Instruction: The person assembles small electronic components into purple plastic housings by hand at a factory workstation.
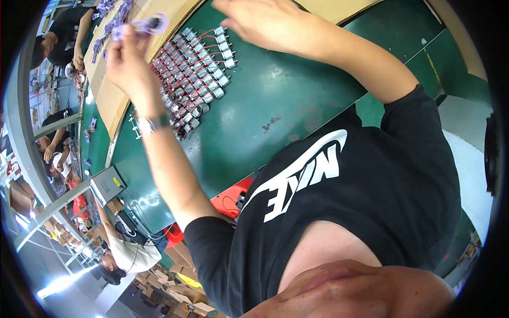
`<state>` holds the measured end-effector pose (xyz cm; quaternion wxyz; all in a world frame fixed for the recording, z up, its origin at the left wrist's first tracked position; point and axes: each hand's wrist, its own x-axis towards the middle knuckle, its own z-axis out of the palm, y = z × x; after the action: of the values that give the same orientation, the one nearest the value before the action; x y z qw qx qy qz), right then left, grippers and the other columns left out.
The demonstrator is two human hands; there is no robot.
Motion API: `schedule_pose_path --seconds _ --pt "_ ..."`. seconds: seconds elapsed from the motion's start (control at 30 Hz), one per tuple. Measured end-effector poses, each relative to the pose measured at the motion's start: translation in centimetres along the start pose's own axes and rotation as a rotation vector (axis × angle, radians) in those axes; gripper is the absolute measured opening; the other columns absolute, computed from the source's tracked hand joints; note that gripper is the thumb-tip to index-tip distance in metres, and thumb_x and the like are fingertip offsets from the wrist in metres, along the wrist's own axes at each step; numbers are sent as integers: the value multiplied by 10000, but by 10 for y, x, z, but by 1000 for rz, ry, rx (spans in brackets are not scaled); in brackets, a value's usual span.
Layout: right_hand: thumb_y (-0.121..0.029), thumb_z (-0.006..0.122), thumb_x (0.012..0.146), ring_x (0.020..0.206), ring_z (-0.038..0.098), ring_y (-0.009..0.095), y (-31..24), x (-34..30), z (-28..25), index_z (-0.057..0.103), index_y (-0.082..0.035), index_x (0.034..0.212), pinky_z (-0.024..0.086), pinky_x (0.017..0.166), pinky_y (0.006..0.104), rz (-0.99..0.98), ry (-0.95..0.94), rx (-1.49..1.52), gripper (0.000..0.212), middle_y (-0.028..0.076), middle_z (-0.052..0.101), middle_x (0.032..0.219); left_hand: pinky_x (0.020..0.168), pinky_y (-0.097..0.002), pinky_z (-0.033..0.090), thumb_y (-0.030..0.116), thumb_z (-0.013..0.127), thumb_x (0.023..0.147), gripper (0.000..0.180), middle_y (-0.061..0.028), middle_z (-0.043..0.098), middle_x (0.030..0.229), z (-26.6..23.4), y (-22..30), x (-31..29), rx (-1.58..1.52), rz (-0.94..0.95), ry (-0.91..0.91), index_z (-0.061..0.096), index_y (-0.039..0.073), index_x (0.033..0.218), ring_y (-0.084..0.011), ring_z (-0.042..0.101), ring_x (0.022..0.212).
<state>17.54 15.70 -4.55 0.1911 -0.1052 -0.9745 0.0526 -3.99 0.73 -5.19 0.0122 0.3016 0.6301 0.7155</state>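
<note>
My left hand (pixel 129 66) is raised over the cardboard at the left, its fingers closed on a translucent purple plastic part (pixel 154 24). This part has a rounded end with a dark piece inside it. A metal-banded watch (pixel 152 124) is on my left wrist. My right hand (pixel 257 24) reaches in at the top edge, thumb and forefinger stretched out and apart; its other fingers are partly cut off, and I see nothing in it. Between my hands, several rows of small silver motors (pixel 204 69) with red wires lie on the green table (pixel 254 100).
Cardboard sheets (pixel 108 100) cover the table's far side, with more purple parts (pixel 114 24) on them. A grey box (pixel 107 185) stands at the left end. A red chair or stool (pixel 233 196) is by the near edge. Other people (pixel 132 257) work along the left.
</note>
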Motion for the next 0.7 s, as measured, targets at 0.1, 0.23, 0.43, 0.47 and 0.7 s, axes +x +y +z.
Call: schedule_pose_path --seconds 0.1,0.23,0.43,0.47,0.7 --pt "-88 559 915 925 700 316 1 -7 7 641 26 1129 588 783 413 257 -100 -194 257 210 661 1080 933 -385 594 309 772 935 442 -230 724 1047 -42 -9 74 569 125 4 669 -110 1032 -283 731 957" --pt "-110 558 928 892 711 288 6 -40 50 644 10 1151 587 743 367 176 223 -441 267 202 689 1079 1013 -390 514 434 792 882 755 -304 670 1257 -106 -42 136 1366 351 80 559 -137 1316 -338 701 1083" --pt "-123 552 971 839 683 354 17 -31 48 585 -11 1264 569 693 418 237 -27 35 315 206 664 1021 869 -332 596 348 676 1015 405 -95 745 1127 -3 -6 26 384 -192 -431 685 22 1255 -178 713 976" --pt "-123 552 971 839 683 354 16 -29 47 585 -11 1264 569 693 418 235 -27 37 315 206 664 1021 911 -349 592 393 632 1036 457 -109 744 1145 9 4 4 341 -320 -529 662 8 1282 -206 704 1057" --pt "-87 603 977 933 648 423 -23 9 6 498 -26 1404 542 821 452 -224 159 679 444 217 640 1052 1071 -494 537 247 605 1053 426 -215 613 1352 -4 0 -29 -411 -650 -464 559 -81 1320 -331 620 1248"
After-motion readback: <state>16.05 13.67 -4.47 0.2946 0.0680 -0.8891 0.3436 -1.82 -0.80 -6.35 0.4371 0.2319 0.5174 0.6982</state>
